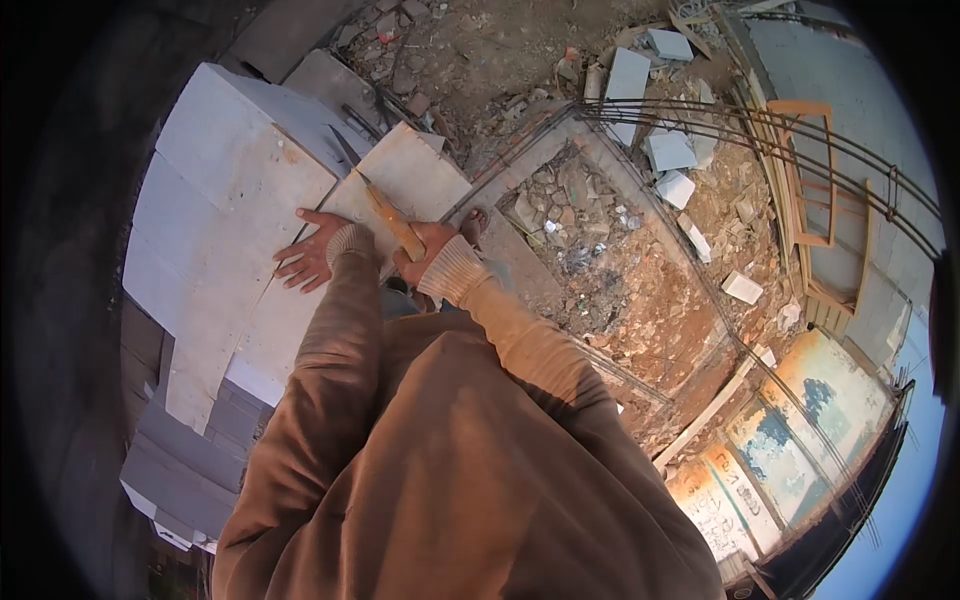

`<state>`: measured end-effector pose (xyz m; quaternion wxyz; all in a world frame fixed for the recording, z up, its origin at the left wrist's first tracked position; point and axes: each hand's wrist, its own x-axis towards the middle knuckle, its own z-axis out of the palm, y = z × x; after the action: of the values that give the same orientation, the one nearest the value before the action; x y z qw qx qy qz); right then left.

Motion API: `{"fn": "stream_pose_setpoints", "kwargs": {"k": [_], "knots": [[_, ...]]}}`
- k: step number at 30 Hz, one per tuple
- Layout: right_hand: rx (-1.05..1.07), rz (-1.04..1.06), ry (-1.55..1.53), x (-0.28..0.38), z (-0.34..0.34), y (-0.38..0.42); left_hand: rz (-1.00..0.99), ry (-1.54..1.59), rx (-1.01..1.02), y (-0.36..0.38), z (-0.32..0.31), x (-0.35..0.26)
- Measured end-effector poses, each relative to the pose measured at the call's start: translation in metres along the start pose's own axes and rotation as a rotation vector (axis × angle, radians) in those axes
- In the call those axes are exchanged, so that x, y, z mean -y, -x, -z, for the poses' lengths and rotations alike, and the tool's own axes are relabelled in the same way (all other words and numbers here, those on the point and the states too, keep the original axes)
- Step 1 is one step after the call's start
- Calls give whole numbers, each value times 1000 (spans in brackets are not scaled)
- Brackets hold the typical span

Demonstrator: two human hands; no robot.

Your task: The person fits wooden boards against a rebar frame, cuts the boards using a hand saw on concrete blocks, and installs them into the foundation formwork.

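My right hand [428, 252] is wrapped round the yellowish wooden handle of a hand saw [385, 208]. Its narrow dark blade slants away to the upper left, over the far edge of a pale board [410, 175]. My left hand [318, 248] lies flat with fingers spread, across the seam between that board and a second pale board [235, 215] to its left. Both boards rest on stacked light-grey blocks [190, 130].
A foot [474, 226] shows beside the right wrist. Rubble [575, 205] fills a framed pit on the right, bordered by long rebar [700, 115]. Broken white blocks [670, 150] lie beyond it. A wooden frame [815, 170] leans at the far right.
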<state>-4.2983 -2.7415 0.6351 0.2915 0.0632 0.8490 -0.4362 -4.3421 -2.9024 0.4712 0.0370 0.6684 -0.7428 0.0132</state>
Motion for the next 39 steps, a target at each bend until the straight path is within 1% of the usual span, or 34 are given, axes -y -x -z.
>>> {"fn": "stream_pose_setpoints", "kwargs": {"k": [1,2,4,5,7,8,10,11,12,14,15,16,17,18,19,20,21,22,24,25,26,28,29,31,32,33,34,35,37,38,39], "knots": [[-6,39,13,-4,13,26,9,4,-4,5,-2,-7],[20,24,-27,-8,29,63,26,-8,-13,5,-4,-7],[75,59,-28,-2,75,148,55,-59,-31,-2,-4,10],[104,74,-7,0,97,189,46,-55,-21,-1,-5,9],[145,-86,18,27,131,235,38,-55,-27,-1,-7,6],[163,-84,21,37,134,232,51,-66,-32,-1,-5,8],[114,-85,-51,51,134,225,38,-63,15,-1,1,5],[144,-112,9,45,125,206,48,-64,10,0,1,2],[177,-142,68,33,109,176,41,-71,9,0,2,3],[78,79,-107,-20,50,89,46,-66,0,-2,2,1],[51,41,-86,-21,27,48,35,-73,-17,-2,1,1],[32,111,7,-4,15,10,25,-84,-33,0,2,3],[24,61,-45,-8,-4,-24,40,-75,-45,0,4,2],[9,6,-102,-13,-17,-43,45,-71,-17,-1,7,0],[5,7,-109,-13,-16,-34,40,-75,18,-2,10,1],[-32,54,-142,-13,-8,-16,34,-71,22,-2,9,3],[-61,104,-163,-15,3,5,25,-83,-14,-1,4,5],[-20,97,-107,-15,16,31,29,-91,-53,-1,-1,3],[58,77,-58,-14,49,106,41,-82,-41,-2,-1,1],[101,-14,-83,-17,68,147,24,-76,-31,-2,-1,4],[65,125,71,-18,87,183,35,-86,-22,-2,0,4],[119,-34,5,-1,119,235,24,-30,-21,-2,1,4],[126,-35,13,6,125,240,34,-34,-17,-1,2,5],[172,-56,41,19,130,238,29,-19,-17,-1,3,4],[142,-39,37,19,121,219,37,-16,-22,-2,3,2],[116,-24,30,16,103,192,32,-24,-2,-2,4,3],[64,15,-81,-18,73,161,24,-31,20,-2,6,4],[54,99,-61,-21,51,116,27,-28,15,-3,7,5],[31,217,-55,-31,15,50,32,-17,39,-2,11,4],[21,233,-61,-34,6,34,29,0,28,-6,9,1],[-30,190,-150,-37,2,26,24,-22,19,-6,7,2]]}}
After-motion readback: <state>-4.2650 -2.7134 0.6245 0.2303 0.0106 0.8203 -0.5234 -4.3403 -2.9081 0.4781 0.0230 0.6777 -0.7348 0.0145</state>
